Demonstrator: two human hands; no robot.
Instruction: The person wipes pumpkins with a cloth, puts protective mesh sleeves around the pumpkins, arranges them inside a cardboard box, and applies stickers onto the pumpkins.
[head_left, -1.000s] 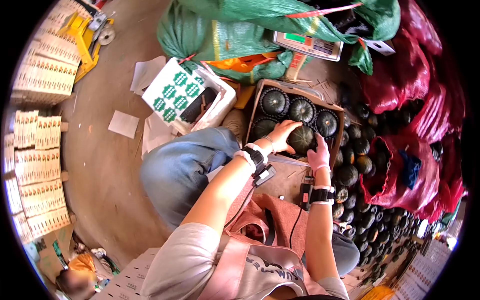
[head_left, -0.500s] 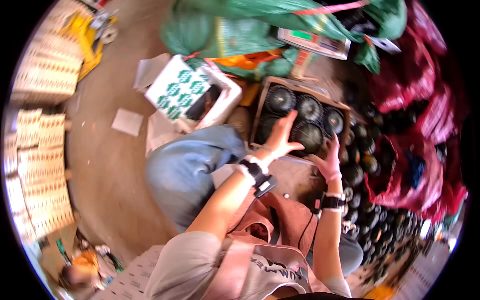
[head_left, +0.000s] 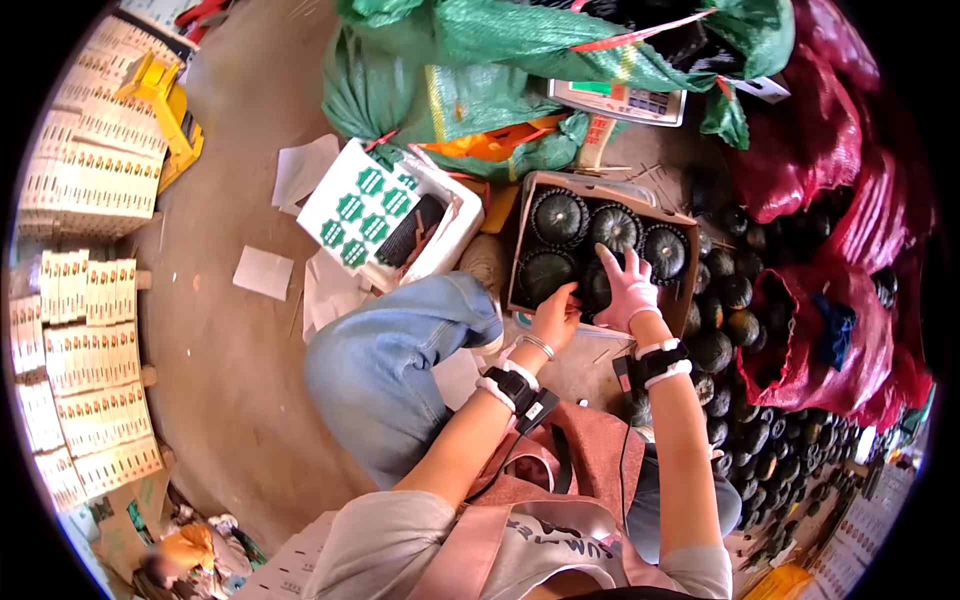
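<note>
Dark green kabocha squash (head_left: 560, 216), each in a dark ruffled liner, fill a cardboard box (head_left: 693, 265) in front of me. My left hand (head_left: 556, 318) is at the box's near side, fingers curled beside the front-left squash (head_left: 545, 272). Whatever those fingers pinch is hidden. My right hand (head_left: 630, 290), in a pale pink glove, reaches over the front-middle squash (head_left: 596, 285) with its fingers spread. That squash is largely covered by the hand. Left of the box stands a white foam box (head_left: 465, 215) with a sheet of green-and-white stickers (head_left: 365, 215) on it.
Loose squash (head_left: 710, 350) and red mesh sacks (head_left: 830, 350) crowd the right side. Green woven sacks (head_left: 390, 80) and a digital scale (head_left: 620, 100) are beyond the box. Stacked cartons (head_left: 95, 350) line the left. A person (head_left: 190, 550) is at lower left.
Both hands have moved. My left hand has drawn back from above the squash to the box's near side, fingers curling. My right hand has shifted left, over the front-middle squash.
</note>
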